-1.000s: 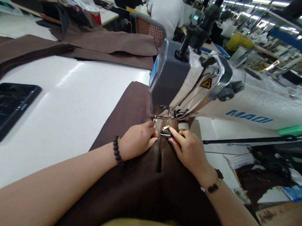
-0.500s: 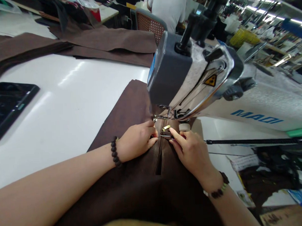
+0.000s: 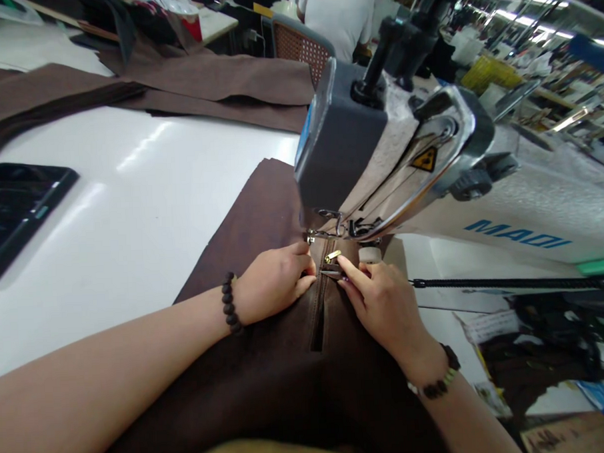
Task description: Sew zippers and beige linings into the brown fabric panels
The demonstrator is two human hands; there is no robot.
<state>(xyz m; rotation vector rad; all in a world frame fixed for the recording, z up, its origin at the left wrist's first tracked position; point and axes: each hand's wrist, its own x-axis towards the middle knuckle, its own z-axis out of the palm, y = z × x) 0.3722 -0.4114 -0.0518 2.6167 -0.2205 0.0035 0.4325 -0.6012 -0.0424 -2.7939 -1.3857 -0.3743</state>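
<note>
Holding snips, fingers on zippered brown material, blurred yellow basket

Phone on table, left of cloth. Strips behind phone. Zip in cloth, between left hand, right hand. Machine behind hands.

Smooth leather-like panel, shiny metal zip pull, glossy tabletop

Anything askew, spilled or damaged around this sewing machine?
Nothing stands out. The brown panel runs under the machine, the left hand and right hand are at its zipper, and no spill shows on the white table.
</note>
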